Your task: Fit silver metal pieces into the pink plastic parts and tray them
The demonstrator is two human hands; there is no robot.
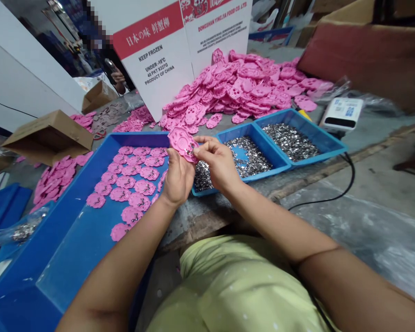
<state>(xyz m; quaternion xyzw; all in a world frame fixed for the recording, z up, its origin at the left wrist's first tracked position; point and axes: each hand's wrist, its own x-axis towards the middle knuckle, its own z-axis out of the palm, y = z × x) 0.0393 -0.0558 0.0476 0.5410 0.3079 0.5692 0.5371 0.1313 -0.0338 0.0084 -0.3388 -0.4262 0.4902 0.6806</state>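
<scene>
at nine o'clock of the hands lies a cardboard box (46,136) on the table, with loose pink pieces (55,177) just beside it. next comes the big blue tray (72,249), and in its far half many pink discs (133,177) lie flat in rows. the left hand (177,177) is above the right edge of this tray; its fingers are closed on the lower edge of one pink plastic disc (182,143), which stands tilted, facing the camera. the right hand (218,162) is at three o'clock of the disc, and its thumb and first fingers are pressed together at the disc's right edge, on something too small to tell. under this hand and further to three o'clock stand two small blue bins (290,138) with small shiny metal parts (249,154) inside. at twelve o'clock a large heap of pink discs (249,87) rests against a white carton (166,50). at two o'clock is a white device (342,113) with a black cable (335,193).
</scene>
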